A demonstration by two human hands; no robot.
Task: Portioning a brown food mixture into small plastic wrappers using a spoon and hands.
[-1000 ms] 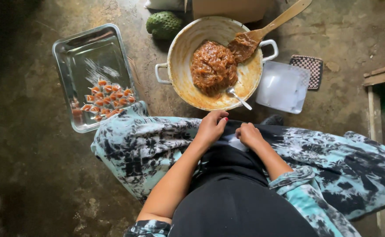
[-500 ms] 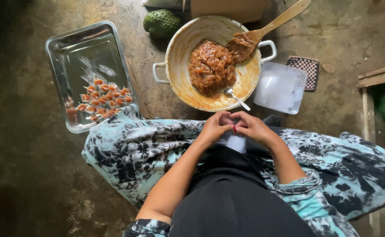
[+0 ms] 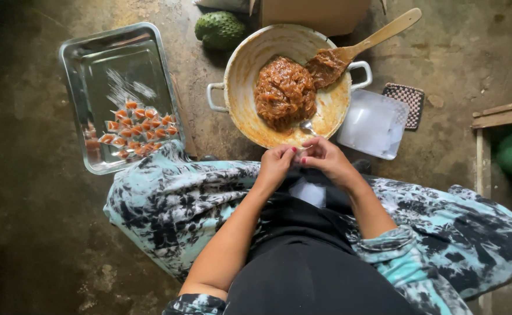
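I see my left hand [image 3: 276,165] and right hand [image 3: 328,161] meeting just in front of me, fingertips together over my lap. Both are curled nearly closed and pinch something small and pale between them; it is too small for me to tell what it is. Under the hands a white square of wrapper [image 3: 308,191] lies on my dark lap.

Just beyond the hands sits a round pan [image 3: 244,64] with two handles, its inner wall smeared orange-brown. A mound of sticky brown paste [image 3: 284,92] fills the middle of it. A small metal spoon [image 3: 307,126] rests in the near side of the pan, close to my fingers, and a wooden spatula [image 3: 378,38] loaded with the same paste leans on the far right rim.

To the left, a shiny metal tray [image 3: 116,58] lies on the concrete floor, with rows of small wrapped orange sweets [image 3: 136,128] gathered at its near end. Right of the pan is a clear plastic lid [image 3: 374,123], beside a small checked mat [image 3: 405,99]. A green bumpy fruit [image 3: 220,29] sits at the far edge.
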